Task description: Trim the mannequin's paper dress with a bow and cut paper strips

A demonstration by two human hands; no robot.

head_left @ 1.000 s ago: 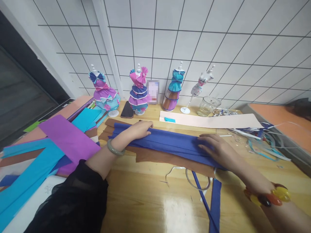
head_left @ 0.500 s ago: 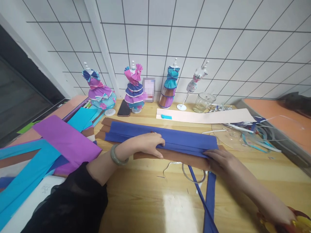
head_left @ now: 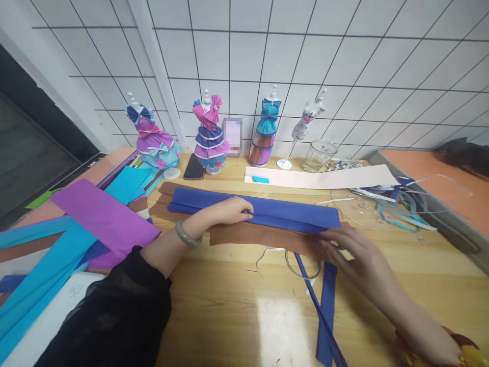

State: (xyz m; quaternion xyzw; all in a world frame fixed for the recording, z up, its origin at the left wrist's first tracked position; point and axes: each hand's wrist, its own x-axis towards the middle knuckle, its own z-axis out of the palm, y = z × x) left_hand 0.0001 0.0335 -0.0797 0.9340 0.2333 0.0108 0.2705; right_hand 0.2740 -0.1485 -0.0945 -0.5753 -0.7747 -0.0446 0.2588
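Note:
A folded blue fabric strip (head_left: 290,209) lies across the table on top of brown fabric strips (head_left: 260,241). My left hand (head_left: 231,210), with a jade-like bangle at the wrist, is closed in a pinch at the blue strip's near edge. Over at the right end, my right hand (head_left: 353,252) has its fingertips bent onto the brown fabric beside the blue edge. Its thumb and fingertips appear to pinch the brown layer, partly hidden by the hand itself. Narrow blue strips (head_left: 327,306) hang toward me below it, beside a wire ring (head_left: 303,265).
Purple fabric (head_left: 107,219) and turquoise strips (head_left: 49,275) are heaped at left. Along the tiled wall stand several mini dress forms (head_left: 158,142), a phone (head_left: 194,167) and a glass jar (head_left: 320,155). A pale pink strip (head_left: 328,179) and tangled ribbons (head_left: 397,204) lie at right.
My left hand has closed its spread thumb and fingers on the blue edge. My right hand has lifted and turned slightly, and more brown fabric shows below the blue.

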